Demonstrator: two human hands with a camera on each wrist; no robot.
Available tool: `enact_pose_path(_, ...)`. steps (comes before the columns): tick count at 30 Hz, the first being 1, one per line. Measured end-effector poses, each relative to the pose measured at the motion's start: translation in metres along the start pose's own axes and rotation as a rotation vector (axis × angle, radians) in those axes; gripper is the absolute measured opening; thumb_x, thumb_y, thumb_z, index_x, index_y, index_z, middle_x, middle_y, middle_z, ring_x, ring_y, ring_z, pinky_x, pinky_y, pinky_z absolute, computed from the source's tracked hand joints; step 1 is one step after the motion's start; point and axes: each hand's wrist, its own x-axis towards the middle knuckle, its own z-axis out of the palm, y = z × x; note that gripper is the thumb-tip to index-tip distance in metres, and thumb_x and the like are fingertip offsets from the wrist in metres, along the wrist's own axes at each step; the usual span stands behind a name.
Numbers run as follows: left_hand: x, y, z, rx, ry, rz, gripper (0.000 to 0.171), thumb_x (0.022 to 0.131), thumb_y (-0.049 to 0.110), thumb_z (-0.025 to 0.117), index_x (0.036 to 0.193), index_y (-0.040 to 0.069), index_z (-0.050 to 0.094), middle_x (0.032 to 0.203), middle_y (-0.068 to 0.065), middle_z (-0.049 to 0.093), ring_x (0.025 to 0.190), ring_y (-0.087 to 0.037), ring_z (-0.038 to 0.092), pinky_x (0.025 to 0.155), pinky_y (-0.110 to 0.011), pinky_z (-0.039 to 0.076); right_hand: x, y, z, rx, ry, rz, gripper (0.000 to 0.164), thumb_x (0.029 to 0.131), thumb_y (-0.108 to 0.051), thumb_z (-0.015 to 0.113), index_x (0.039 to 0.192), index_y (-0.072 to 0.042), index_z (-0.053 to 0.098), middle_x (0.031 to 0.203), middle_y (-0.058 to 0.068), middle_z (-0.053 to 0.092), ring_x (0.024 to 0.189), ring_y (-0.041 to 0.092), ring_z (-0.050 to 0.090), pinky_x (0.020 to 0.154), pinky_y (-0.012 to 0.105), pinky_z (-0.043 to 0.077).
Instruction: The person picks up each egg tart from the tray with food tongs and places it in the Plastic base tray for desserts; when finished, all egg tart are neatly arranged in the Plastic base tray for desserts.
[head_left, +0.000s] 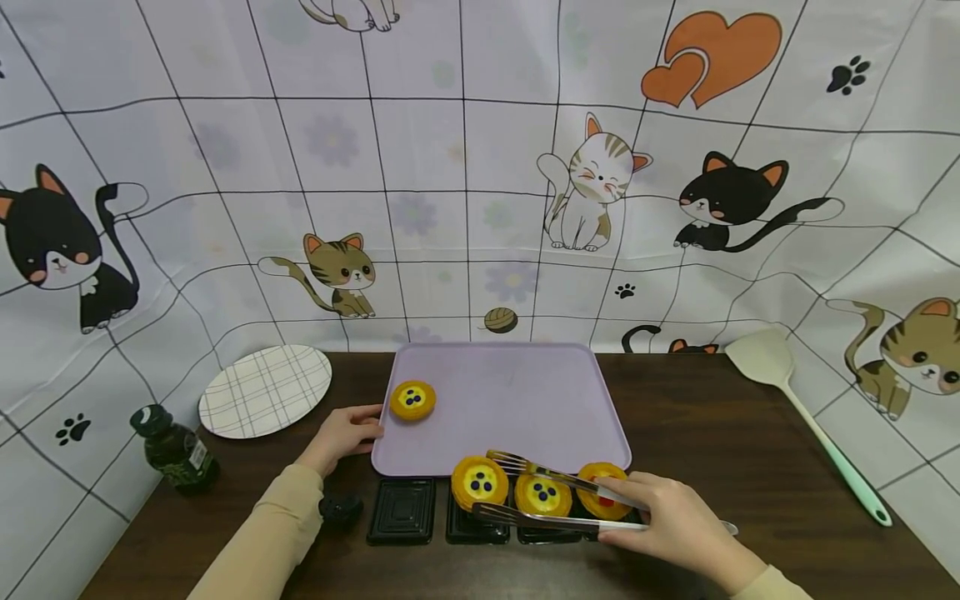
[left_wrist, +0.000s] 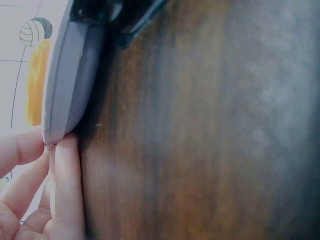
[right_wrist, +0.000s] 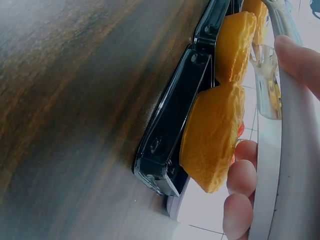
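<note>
My left hand pinches the left rim of a pale purple tray between thumb and fingers. A yellow egg tart with dark dots lies on the tray's left side. My right hand holds metal food tongs with fork-like tips. Their arms are spread over a row of tarts: a left tart, a middle tart and a right tart with red on top. Whether the tips touch a tart, I cannot tell. The tarts sit on black square-celled plastic packaging; in the right wrist view the nearest tart tilts over its edge.
Back left, a white checked plate leans by the wall cloth. A dark green bottle stands at the left edge. Near my left forearm lies a small black object. A cream spatula with a green handle rests at the right.
</note>
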Motion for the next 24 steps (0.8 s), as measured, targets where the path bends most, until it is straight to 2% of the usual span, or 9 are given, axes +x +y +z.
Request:
enact_pose_path(5, -0.0004, -0.0006, -0.0002, 0.001, 0.000, 0.002, 0.051, 0.089, 0.004, 0.062, 0.137, -0.004, 0.047, 0.110, -0.018, 0.062, 0.093, -0.021, 0.064, 0.078, -0.036, 0.058, 0.0001, -0.0006, -0.0001, 0.005, -0.015, 0.013, 0.054, 0.071, -0.058, 0.074, 0.112, -0.023, 0.071, 0.095, -0.009, 0.066, 0.063, -0.005, 0.044, 0.055, 0.021, 0.046)
enact_pose_path(12, -0.0006, -0.0009, 0.0007, 0.007, 0.008, 0.003, 0.050, 0.089, 0.004, 0.062, 0.136, -0.004, 0.048, 0.111, -0.019, 0.062, 0.092, -0.021, 0.064, 0.078, -0.036, 0.058, -0.0003, -0.0010, -0.0011, -0.010, -0.037, 0.029, 0.055, 0.072, -0.061, 0.072, 0.112, -0.024, 0.071, 0.095, -0.008, 0.066, 0.065, -0.004, 0.045, 0.055, 0.022, 0.047)
enact_pose_path(20, -0.0006, 0.0005, 0.0004, 0.009, 0.005, 0.000, 0.051, 0.088, 0.005, 0.062, 0.136, -0.004, 0.048, 0.112, -0.020, 0.061, 0.093, -0.021, 0.063, 0.078, -0.036, 0.058, -0.0012, -0.0009, -0.0016, -0.010, -0.022, 0.024, 0.055, 0.071, -0.059, 0.073, 0.112, -0.023, 0.071, 0.094, -0.010, 0.063, 0.060, -0.006, 0.040, 0.053, 0.019, 0.041)
enact_pose_path(24, -0.0013, 0.0019, 0.0003, 0.002, -0.001, 0.000, 0.052, 0.088, 0.005, 0.062, 0.137, -0.004, 0.047, 0.113, -0.021, 0.059, 0.094, -0.022, 0.063, 0.079, -0.036, 0.058, -0.0006, -0.0016, -0.0025, -0.034, -0.028, 0.021, 0.056, 0.071, -0.060, 0.072, 0.113, -0.023, 0.070, 0.096, -0.009, 0.064, 0.063, -0.005, 0.045, 0.055, 0.022, 0.047)
